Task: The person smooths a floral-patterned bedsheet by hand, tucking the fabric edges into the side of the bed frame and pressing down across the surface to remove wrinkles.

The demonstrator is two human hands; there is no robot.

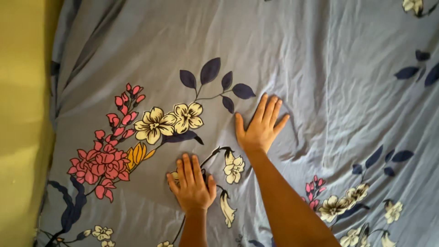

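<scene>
A grey-blue bedsheet (297, 50) printed with flowers is spread across nearly the whole frame, creased at centre and right. The left hand (192, 185) is laid flat, fingers extended, on the sheet at lower centre (nothing gripped). The right hand (260, 128) is pressed flat, fingers spread, just above centre. A yellow-green wall (20, 137) is seen along the left edge.
</scene>
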